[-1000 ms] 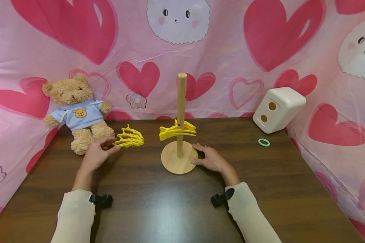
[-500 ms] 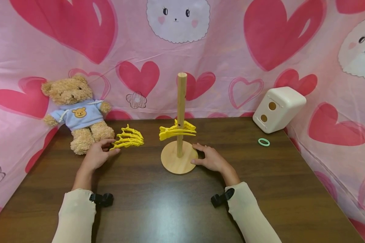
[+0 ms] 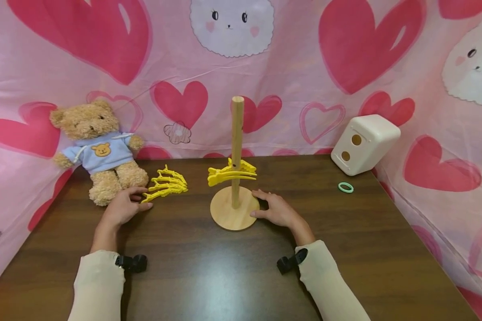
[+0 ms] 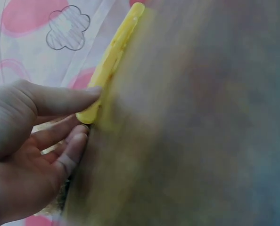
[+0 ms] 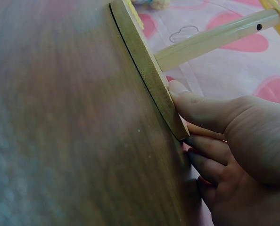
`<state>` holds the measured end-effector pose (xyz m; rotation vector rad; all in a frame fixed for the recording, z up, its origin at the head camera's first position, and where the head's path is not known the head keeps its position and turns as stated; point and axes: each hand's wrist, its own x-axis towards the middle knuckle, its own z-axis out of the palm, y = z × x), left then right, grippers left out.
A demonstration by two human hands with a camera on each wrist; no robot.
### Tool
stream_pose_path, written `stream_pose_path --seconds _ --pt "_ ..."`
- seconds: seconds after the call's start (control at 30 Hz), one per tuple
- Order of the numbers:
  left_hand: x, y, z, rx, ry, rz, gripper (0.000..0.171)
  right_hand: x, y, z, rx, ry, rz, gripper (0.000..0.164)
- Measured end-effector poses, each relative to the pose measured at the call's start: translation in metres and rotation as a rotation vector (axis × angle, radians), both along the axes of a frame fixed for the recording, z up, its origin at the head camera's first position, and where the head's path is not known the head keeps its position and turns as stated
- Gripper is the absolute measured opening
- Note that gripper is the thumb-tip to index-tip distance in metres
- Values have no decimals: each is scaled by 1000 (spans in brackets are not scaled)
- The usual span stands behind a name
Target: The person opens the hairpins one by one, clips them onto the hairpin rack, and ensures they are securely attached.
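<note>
Left hand (image 3: 122,207) has thumb and fingers at the end of one yellow clip (image 4: 112,62); I cannot tell if they pinch. Right hand (image 3: 279,211) grips one stand's base (image 3: 226,216); left of that grip, a second clip (image 3: 222,176) straddles the post (image 3: 237,133).

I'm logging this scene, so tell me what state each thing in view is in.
Wooden stand: upright, right hand holding its base
Mounted yellow piece: partway up the pole
Fanned yellow piece: spread out, end pinched by left hand
Teddy bear: upright, dressed in blue
White box: standing
Green ring: lying flat
</note>
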<state>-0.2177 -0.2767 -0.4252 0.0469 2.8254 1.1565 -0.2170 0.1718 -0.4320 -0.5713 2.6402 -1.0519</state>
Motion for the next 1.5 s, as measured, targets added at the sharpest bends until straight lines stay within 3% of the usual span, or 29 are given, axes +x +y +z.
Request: stream_pose_path --seconds 0.17,0.43,0.67,0.87,1.2,1.5 --pt "-2 -5 2 -37 -42 5 55 -1 -2 1 -3 -3 0 68" --pt "1 -3 3 -38 11 -7 44 0 -1 -1 -7 -8 -7 69" --pt "7 -1 8 -17 47 17 51 1 1 -3 -32 -22 -11 69" --pt "11 7 14 99 151 64 58 2 2 -3 -55 -20 -19 68" --pt "12 35 30 345 431 45 37 1 1 -3 -69 -28 -16 68" --pt "14 61 42 469 531 -12 32 3 1 -2 -69 -43 -19 68"
